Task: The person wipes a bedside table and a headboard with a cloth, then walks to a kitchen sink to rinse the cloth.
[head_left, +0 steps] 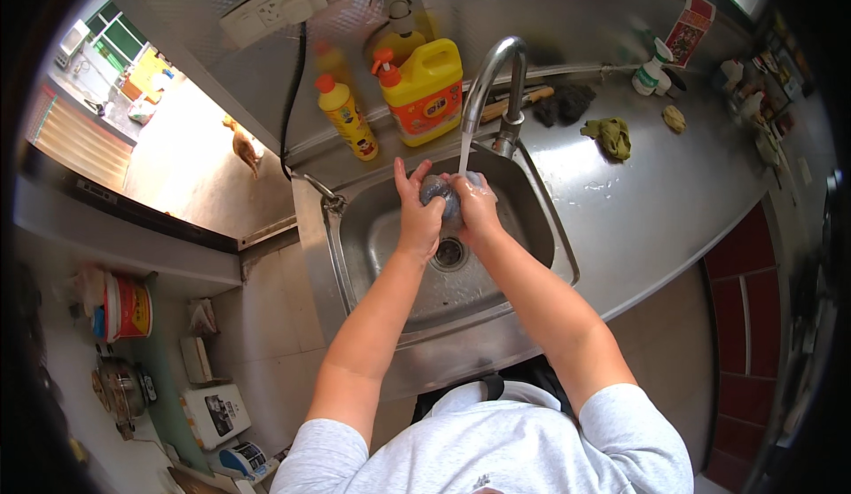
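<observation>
Over the stainless steel sink basin [392,281], my left hand [420,213] and my right hand [476,205] grip a wet grey-blue cloth [442,196] between them. Two fingers of my left hand stick up, while its thumb presses on the cloth. Water runs from the curved chrome faucet [493,71] onto my right hand and the cloth. Below the hands the drain [449,253] shows in the basin's floor. Part of the cloth is hidden by my fingers.
Behind the sink stand a yellow squeeze bottle [348,120] and a yellow detergent jug with a red pump [425,98]. On the steel counter [638,208] lie a dark scrubbing clump [565,103] and a green cloth [608,137]; farther right stands a spray bottle [651,71].
</observation>
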`<state>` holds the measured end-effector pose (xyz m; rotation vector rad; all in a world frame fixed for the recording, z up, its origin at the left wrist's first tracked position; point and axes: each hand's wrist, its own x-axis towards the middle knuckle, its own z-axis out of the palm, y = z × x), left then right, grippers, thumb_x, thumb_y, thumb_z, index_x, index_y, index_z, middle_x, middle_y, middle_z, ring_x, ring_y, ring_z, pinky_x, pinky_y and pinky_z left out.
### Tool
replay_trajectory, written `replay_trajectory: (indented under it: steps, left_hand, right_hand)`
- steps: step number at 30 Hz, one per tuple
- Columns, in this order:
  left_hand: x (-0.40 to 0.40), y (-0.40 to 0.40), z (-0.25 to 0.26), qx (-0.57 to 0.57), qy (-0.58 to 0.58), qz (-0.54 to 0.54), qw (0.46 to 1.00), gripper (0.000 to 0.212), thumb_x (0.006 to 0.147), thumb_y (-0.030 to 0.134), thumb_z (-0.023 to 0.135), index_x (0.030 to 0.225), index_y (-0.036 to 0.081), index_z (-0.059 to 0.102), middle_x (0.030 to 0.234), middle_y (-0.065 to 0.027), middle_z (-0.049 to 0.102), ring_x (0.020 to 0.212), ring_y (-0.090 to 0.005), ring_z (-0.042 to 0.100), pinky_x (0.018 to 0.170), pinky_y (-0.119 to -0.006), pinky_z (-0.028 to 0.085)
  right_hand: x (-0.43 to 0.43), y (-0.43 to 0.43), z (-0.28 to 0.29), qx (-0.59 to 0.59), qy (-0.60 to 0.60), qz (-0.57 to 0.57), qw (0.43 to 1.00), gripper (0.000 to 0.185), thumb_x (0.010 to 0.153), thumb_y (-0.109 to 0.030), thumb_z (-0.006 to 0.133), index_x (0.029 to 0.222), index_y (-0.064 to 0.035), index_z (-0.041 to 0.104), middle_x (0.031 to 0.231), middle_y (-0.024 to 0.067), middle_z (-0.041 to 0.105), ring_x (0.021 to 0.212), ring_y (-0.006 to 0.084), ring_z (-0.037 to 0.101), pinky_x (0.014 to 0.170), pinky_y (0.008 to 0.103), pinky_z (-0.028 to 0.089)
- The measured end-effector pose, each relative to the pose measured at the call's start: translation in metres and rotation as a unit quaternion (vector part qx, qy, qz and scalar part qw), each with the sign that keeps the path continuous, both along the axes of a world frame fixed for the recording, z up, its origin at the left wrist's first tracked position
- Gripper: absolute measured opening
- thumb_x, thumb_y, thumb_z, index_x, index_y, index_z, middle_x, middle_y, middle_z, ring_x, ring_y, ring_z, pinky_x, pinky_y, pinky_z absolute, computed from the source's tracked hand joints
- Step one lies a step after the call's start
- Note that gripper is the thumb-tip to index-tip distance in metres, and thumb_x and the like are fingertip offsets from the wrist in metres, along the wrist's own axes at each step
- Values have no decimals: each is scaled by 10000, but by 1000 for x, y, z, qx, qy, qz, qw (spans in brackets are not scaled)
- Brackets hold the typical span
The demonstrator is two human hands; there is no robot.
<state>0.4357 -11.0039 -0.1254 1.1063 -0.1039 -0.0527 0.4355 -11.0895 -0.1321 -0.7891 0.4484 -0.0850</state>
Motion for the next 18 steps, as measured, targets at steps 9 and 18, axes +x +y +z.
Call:
replay_trajectory:
  steps: [9, 18]
  left_hand:
    - [5, 2, -3, 41, -72, -1, 997, 851, 677, -139, 359, 1378, 171, -11, 1332, -118, 273, 1111, -209, 395, 924, -306, 360]
    - [14, 24, -33, 169, 64, 1, 984, 820, 829, 21, 455, 1349, 168, -161, 1361, -120, 234, 1184, -254, 367, 941, -350, 358]
  right_hand:
    - [21, -16, 9, 68, 72, 200, 975, 191, 840, -225, 497, 957, -74, 511, 957, 90, 553, 818, 248, 554, 702, 450, 465]
    - [19, -27, 25, -13, 112, 238, 965, 268, 794, -305, 572, 989, -124, 535, 958, 33, 563, 908, 230, 544, 813, 519, 407]
